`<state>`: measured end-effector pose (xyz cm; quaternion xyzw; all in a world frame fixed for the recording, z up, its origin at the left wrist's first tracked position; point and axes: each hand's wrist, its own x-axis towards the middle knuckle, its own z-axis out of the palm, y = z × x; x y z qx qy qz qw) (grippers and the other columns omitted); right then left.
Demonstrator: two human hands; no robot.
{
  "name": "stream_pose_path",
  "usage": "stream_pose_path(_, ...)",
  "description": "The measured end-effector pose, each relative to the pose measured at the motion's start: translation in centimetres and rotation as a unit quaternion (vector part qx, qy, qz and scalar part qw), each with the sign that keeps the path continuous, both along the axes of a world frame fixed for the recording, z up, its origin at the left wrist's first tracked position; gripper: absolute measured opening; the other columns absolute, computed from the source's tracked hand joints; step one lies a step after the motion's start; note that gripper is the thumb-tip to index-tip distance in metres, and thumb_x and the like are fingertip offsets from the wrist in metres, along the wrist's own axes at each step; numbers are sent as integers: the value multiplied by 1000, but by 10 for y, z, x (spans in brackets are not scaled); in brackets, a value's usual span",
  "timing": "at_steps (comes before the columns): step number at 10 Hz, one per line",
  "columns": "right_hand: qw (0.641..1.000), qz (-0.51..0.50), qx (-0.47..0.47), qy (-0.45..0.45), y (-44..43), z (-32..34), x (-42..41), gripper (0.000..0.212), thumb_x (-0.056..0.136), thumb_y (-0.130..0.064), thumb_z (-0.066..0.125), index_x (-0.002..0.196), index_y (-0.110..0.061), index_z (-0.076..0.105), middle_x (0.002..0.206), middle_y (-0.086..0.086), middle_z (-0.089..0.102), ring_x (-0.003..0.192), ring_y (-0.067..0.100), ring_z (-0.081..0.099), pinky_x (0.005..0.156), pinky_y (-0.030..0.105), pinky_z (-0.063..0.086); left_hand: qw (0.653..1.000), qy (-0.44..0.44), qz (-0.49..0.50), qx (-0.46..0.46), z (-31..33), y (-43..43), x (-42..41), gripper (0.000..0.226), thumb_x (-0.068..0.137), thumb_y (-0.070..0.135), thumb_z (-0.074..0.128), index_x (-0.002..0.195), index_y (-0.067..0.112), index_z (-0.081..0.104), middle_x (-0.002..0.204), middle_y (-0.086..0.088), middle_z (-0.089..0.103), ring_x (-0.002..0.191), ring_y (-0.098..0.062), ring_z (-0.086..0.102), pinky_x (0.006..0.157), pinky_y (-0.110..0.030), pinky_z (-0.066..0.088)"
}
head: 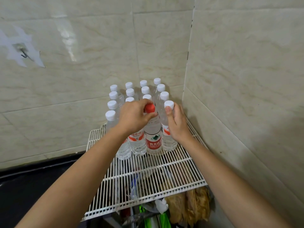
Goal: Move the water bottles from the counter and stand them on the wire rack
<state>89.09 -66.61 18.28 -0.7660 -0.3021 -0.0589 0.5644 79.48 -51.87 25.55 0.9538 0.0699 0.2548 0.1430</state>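
My left grip (134, 118) is curled round the neck of the red-capped bottle (153, 140), fingers and thumb closing just under the cap. The bottle stands upright with its base on the wire rack (148, 180), in the front row. My right grip (176, 125) wraps the neck of the white-capped bottle (169, 142) just beside it on the right, thumb pressed below the cap and the other fingers round the far side. That one too stands upright on the rack. Whether the two bottles touch I cannot tell. Behind them and to the left, the other water bottles (113, 105) stand in close rows, all white-capped, packed into the rear corner of the rack where the tiled walls (230, 71) meet. The black counter (24, 186) lies to the left of the rack. Under the wires I see bags (189, 206) — blurred, contents unclear.
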Motion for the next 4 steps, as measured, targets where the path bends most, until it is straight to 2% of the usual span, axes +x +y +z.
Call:
stream_pose_path(1,999,-30,-22,-31,1,-4,0,56,100,-56,30,120,-10,54,111,1,48,108,15,45,92,22,32,1000,-4,-12,26,-2,3,2,41,86,46,74,117,20,68,100,2,76,92,-19,69,79,-36,53)
stream_pose_path(2,997,-47,-50,-36,-1,0,-4,63,97,-61,27,119,-9,54,110,0,48,106,14,42,93,28,35,997,-15,-29,75,-5,6,-1,42,88,48,70,118,18,66,98,1,75,88,-22,69,75,-35,50)
stream_pose_path(3,998,-30,-60,-14,-8,3,-9,54,101,-57,43,131,-12,52,123,3,50,114,10,41,106,36,38,988,-1,-36,150,-5,7,-9,56,93,58,53,130,17,59,116,-4,71,107,-27,63,91,-41,46)
stream_pose_path(4,998,-45,-50,-18,-15,13,-20,64,100,-50,53,152,-17,36,149,8,41,135,15,37,114,33,29,988,-56,-1,144,-14,0,-35,69,95,64,42,146,18,46,149,-8,50,135,-29,47,109,-49,38)
